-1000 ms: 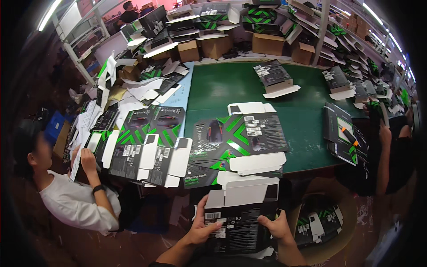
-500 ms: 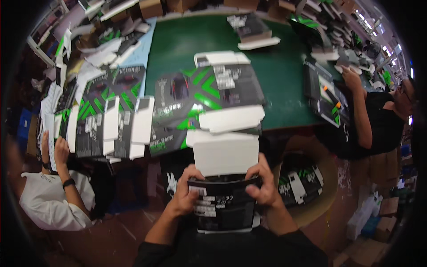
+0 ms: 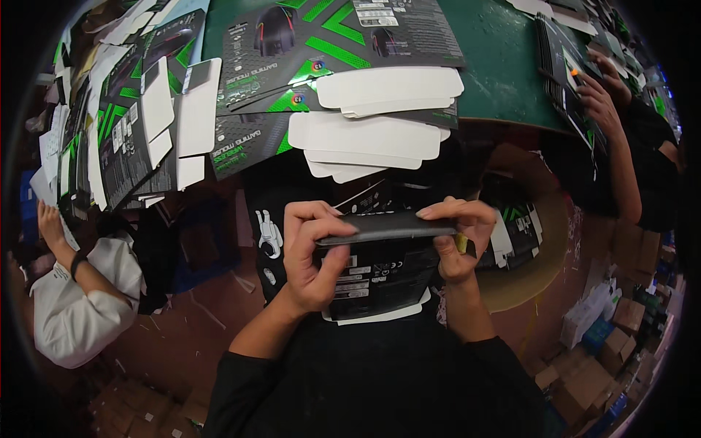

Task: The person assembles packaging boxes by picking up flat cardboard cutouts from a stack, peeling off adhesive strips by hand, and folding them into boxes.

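Note:
Both my hands hold a black printed cardboard box blank [image 3: 383, 274] in front of my body. Its upper part is bent into a narrow dark fold between them. My left hand [image 3: 310, 252] pinches the fold's left end, fingers over the top and thumb beneath. At the right end, my right hand [image 3: 460, 233] grips the same way. A white flap [image 3: 380, 314] shows along the blank's lower edge. Just beyond, a stack of flat black and green box blanks [image 3: 336, 44] lies on the green table [image 3: 504, 87], its white flaps [image 3: 365, 139] overhanging the near edge.
More blanks [image 3: 120, 139] lie at the left, beside a co-worker's hand [image 3: 51, 223]. Another co-worker's hands [image 3: 602, 95] hold a stack of blanks at the right. A round cardboard bin [image 3: 544, 255] with black pieces inside stands on the floor at my right. Brown cartons [image 3: 599, 372] lie beyond it.
The view has tipped downward. The held blank's upper edge, a curved rim before, is now bent over into a narrow fold, and my fingers have shifted onto its ends.

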`<state>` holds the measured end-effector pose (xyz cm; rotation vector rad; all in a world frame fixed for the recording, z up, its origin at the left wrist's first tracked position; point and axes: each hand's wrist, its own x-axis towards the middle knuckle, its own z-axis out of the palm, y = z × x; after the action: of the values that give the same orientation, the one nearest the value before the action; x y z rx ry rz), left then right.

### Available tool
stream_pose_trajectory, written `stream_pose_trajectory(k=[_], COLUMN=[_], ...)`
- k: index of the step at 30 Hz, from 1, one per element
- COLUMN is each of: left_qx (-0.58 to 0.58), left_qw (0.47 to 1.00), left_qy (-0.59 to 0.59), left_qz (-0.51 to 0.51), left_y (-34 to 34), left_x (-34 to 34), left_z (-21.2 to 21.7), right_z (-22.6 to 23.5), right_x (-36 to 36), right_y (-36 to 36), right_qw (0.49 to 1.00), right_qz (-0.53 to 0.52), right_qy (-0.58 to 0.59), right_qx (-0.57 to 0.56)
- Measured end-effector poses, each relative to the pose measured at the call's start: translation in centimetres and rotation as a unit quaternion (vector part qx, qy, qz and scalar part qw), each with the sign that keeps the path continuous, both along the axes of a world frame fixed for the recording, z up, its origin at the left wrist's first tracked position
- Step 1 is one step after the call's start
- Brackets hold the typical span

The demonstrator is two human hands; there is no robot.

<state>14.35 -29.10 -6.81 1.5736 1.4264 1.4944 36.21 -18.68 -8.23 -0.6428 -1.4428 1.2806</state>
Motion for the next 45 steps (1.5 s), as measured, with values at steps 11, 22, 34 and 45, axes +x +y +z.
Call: stream_pose_trajectory(k=[11, 22, 34, 45], left_qx=[-0.099, -0.060, 0.008, 0.029], left_qw=[0.983, 0.980, 0.991, 0.992], left_qy=[-0.058, -0.186, -0.128, -0.118], left_qz=[0.141, 0.032, 0.036, 0.044], left_y=[-0.9, -1.6, -1.8, -2.3], left_x=[1.2, -0.5, -0.1, 0.1], left_z=[2.0, -0.4, -0.9, -0.9], right_z=[3.1, 3.1, 3.6, 3.7], right_x=[-1.3, -2.0, -0.2, -0.5], right_y=[-1.2, -0.4, 0.1, -1.7], right_qw=[0.986, 0.977, 0.979, 0.982], right_qz=[0.021, 0.069, 0.172, 0.039], right_qy=[-0.129, -0.086, -0.068, -0.144], right_qx=[-0.108, -0.183, -0.091, -0.118])
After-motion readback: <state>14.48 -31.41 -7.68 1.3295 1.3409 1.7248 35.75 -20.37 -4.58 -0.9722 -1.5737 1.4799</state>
